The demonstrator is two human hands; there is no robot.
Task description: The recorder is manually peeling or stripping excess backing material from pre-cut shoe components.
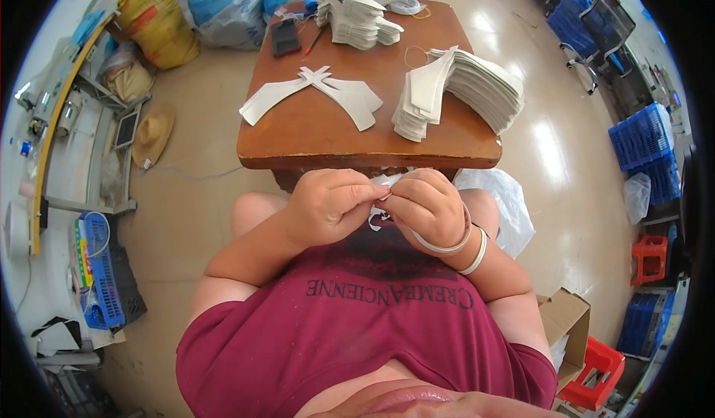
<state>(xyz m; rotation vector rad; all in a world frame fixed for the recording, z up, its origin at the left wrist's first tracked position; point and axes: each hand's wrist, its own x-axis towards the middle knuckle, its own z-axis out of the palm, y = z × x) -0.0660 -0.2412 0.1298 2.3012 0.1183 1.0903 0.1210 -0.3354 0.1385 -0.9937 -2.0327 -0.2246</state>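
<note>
My left hand [331,198] and my right hand [430,208] meet in front of my chest, just off the table's near edge. Both are closed, fingertips pinched together on a small white piece [385,182] that is mostly hidden by the fingers. Below them, a thin curled white strip [376,220] shows against my shirt; whether it joins that piece is unclear. On the brown wooden table [313,146] lie a few crossed, curved white cut pieces [261,101]. To their right is a thick fanned stack of similar pieces [484,86].
At the table's far side sit another pile of white pieces [357,23], a dark box [285,38] and a red pen [313,42]. Clear plastic [506,209] hangs by the right table edge. A cardboard box [564,321] and red stool [596,373] stand lower right.
</note>
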